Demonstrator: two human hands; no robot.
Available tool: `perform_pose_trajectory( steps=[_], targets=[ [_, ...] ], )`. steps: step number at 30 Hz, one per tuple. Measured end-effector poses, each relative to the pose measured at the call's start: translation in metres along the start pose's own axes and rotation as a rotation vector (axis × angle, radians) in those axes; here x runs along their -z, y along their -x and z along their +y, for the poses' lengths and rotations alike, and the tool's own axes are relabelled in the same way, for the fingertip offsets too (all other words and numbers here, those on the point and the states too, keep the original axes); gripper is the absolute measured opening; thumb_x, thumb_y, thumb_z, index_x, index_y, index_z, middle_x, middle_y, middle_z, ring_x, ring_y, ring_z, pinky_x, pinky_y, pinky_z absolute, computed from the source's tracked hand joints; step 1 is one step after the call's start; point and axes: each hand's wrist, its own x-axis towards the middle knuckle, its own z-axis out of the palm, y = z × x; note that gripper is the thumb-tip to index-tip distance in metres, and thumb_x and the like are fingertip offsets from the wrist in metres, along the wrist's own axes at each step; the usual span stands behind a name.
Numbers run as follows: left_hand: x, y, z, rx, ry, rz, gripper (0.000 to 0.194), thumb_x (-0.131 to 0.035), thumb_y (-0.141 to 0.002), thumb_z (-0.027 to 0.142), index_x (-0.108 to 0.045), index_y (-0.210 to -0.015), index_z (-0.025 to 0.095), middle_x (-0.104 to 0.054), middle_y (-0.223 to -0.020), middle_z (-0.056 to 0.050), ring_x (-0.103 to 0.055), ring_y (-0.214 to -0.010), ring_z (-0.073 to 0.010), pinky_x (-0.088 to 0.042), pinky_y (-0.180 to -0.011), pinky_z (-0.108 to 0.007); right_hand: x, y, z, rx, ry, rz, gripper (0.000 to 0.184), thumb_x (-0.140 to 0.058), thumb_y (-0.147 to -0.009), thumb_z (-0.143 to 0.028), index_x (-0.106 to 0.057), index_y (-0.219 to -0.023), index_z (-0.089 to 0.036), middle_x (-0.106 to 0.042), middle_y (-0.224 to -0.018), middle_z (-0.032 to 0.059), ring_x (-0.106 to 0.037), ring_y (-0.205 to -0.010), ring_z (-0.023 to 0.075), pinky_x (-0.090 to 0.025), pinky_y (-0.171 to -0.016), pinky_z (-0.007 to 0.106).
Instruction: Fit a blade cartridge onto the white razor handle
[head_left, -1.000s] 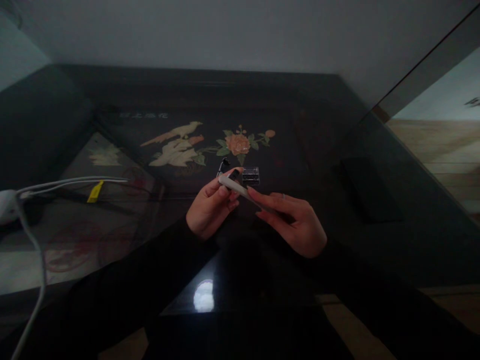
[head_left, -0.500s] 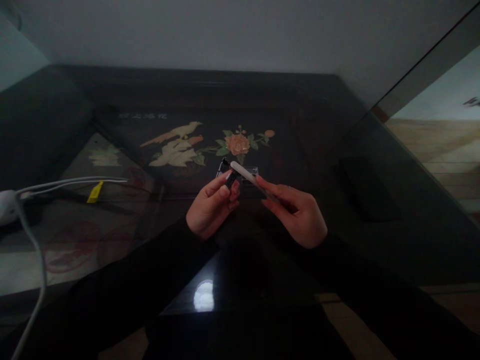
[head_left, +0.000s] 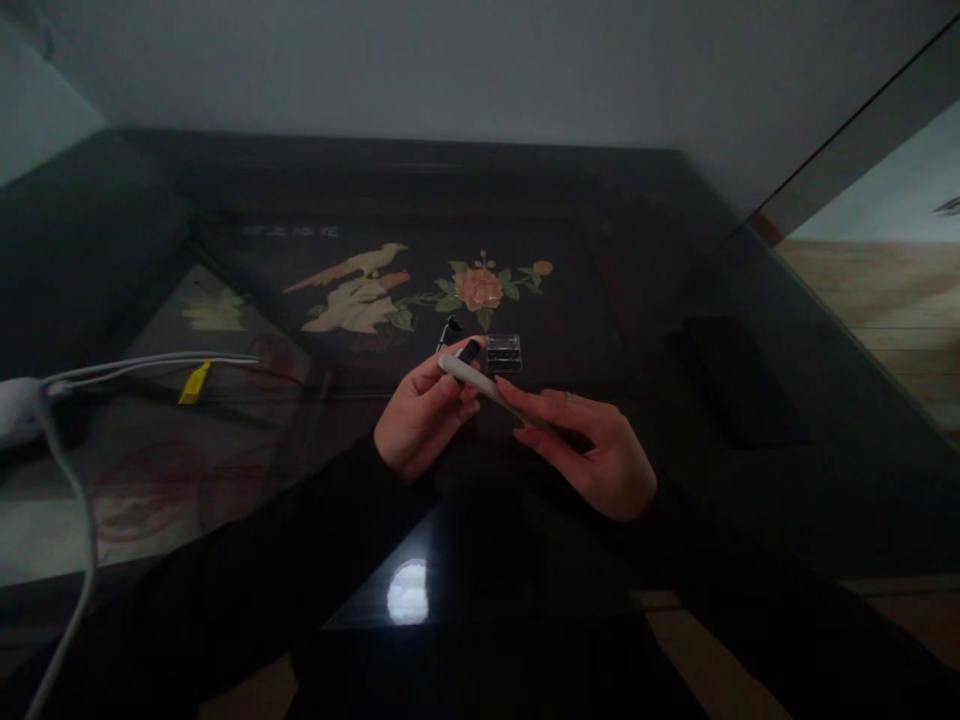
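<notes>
My left hand (head_left: 424,420) is closed around a small black piece (head_left: 469,351), whose end shows above the fingers. Between thumb and fingers, my right hand (head_left: 592,445) pinches a pale flat stick with a rounded end (head_left: 480,378), shaped like a nail file. The stick slants up to the left, its tip lying across the black piece at my left thumb; whether they press together I cannot tell. Just past my left fingers is a small black-and-shiny part (head_left: 451,327), partly hidden. A small clear case with dark contents (head_left: 503,353) lies beyond the stick.
The dark glass-topped table (head_left: 600,540) carries a bird-and-flower picture (head_left: 476,288). On the left are a white plug block (head_left: 19,410) and white cables with a yellow tag (head_left: 195,383). At right lies a dark flat rectangular object (head_left: 742,380). A wall (head_left: 390,70) stands behind.
The stick's tip has slid down and left across the black piece, and my right hand has moved slightly down with it. More of the clear case now shows. My left hand has barely moved.
</notes>
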Motion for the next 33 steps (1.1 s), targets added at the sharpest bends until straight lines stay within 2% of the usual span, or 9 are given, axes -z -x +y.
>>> perform_pose_trajectory(
  steps=[7, 13, 17, 21, 25, 30, 33],
  targets=[
    [-0.0021, 0.0006, 0.002, 0.013, -0.005, 0.017, 0.05, -0.089, -0.054, 0.034, -0.072, -0.1, 0.02, -0.058, -0.07, 0.005, -0.051, -0.06, -0.0033, -0.046, -0.056, -0.012, 0.0012, -0.0002, 0.0011, -0.013, 0.052, 0.02, 0.042, -0.057, -0.086, -0.011, -0.061, -0.126, -0.023, -0.071, -0.084, 0.0003, -0.055, -0.063, 0.0107, -0.048, -0.062, 0.023],
    [-0.0026, 0.003, 0.0034, 0.043, -0.013, 0.025, 0.054, -0.089, -0.053, 0.034, -0.071, -0.102, 0.02, -0.056, -0.072, 0.004, -0.051, -0.062, -0.0041, -0.046, -0.059, -0.013, 0.0036, -0.0031, 0.0026, -0.07, 0.104, 0.052, 0.041, -0.057, -0.086, -0.013, -0.061, -0.126, -0.022, -0.073, -0.091, 0.0031, -0.06, -0.067, 0.0127, -0.05, -0.066, 0.026],
    [-0.0028, 0.0035, 0.0024, 0.011, -0.011, 0.02, 0.045, -0.088, -0.054, 0.032, -0.071, -0.094, 0.019, -0.055, -0.073, 0.004, -0.05, -0.061, -0.0043, -0.046, -0.057, -0.014, 0.0046, -0.0036, 0.006, -0.113, 0.119, 0.085, 0.041, -0.057, -0.087, -0.015, -0.06, -0.127, -0.024, -0.073, -0.104, 0.0043, -0.064, -0.075, 0.0152, -0.052, -0.07, 0.028],
    [-0.0044, 0.0036, 0.0022, -0.001, -0.014, 0.011, 0.041, -0.089, -0.054, 0.031, -0.071, -0.087, 0.017, -0.054, -0.071, 0.003, -0.048, -0.061, -0.0053, -0.043, -0.055, -0.014, 0.005, -0.0031, 0.0085, -0.132, 0.12, 0.084, 0.042, -0.058, -0.086, -0.017, -0.06, -0.128, -0.025, -0.073, -0.102, 0.0039, -0.064, -0.072, 0.0151, -0.053, -0.071, 0.03],
    [-0.0043, 0.0035, 0.0018, -0.007, -0.009, 0.02, 0.044, -0.089, -0.053, 0.032, -0.07, -0.09, 0.017, -0.055, -0.071, 0.003, -0.048, -0.061, -0.0055, -0.042, -0.054, -0.015, 0.0047, -0.0022, 0.0085, -0.109, 0.108, 0.074, 0.042, -0.057, -0.087, -0.017, -0.06, -0.128, -0.024, -0.072, -0.106, 0.0045, -0.064, -0.075, 0.0152, -0.053, -0.072, 0.029],
    [-0.0019, 0.0025, 0.0014, 0.01, -0.004, 0.001, 0.053, -0.089, -0.055, 0.033, -0.069, -0.103, 0.019, -0.056, -0.071, 0.003, -0.048, -0.06, -0.0051, -0.045, -0.057, -0.015, 0.0037, -0.0015, 0.0051, -0.084, 0.094, 0.048, 0.041, -0.058, -0.086, -0.015, -0.061, -0.127, -0.022, -0.071, -0.085, 0.0021, -0.058, -0.062, 0.0122, -0.051, -0.065, 0.026],
    [-0.0017, 0.0014, 0.0011, 0.009, -0.006, 0.002, 0.053, -0.088, -0.055, 0.034, -0.07, -0.103, 0.02, -0.056, -0.07, 0.004, -0.048, -0.06, -0.0046, -0.045, -0.057, -0.014, 0.0031, -0.0009, 0.0022, -0.052, 0.072, 0.025, 0.041, -0.057, -0.086, -0.014, -0.061, -0.126, -0.021, -0.07, -0.08, 0.0013, -0.057, -0.062, 0.0119, -0.05, -0.064, 0.025]
  ],
)
